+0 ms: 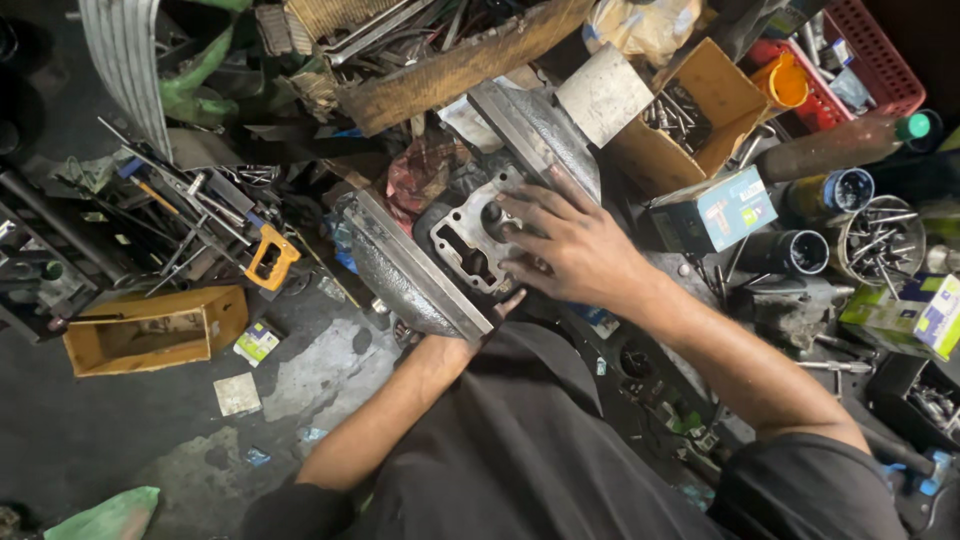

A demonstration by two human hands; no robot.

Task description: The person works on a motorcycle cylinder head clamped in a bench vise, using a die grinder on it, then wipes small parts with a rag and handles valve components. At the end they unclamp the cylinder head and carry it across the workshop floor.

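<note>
Cast-metal engine block [470,245] — grey, ported; right hand [575,250] flat on top.

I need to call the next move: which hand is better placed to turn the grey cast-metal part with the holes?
Probably the right hand: it lies spread on the grey cast-metal part. The left hand is mostly hidden beneath its edge.

Head camera, single view, looking steeply down.
Worn on the person's head; faces down over chest and forearms onto the cluttered floor [60,430], close enough that both arms fill the lower frame.
</note>
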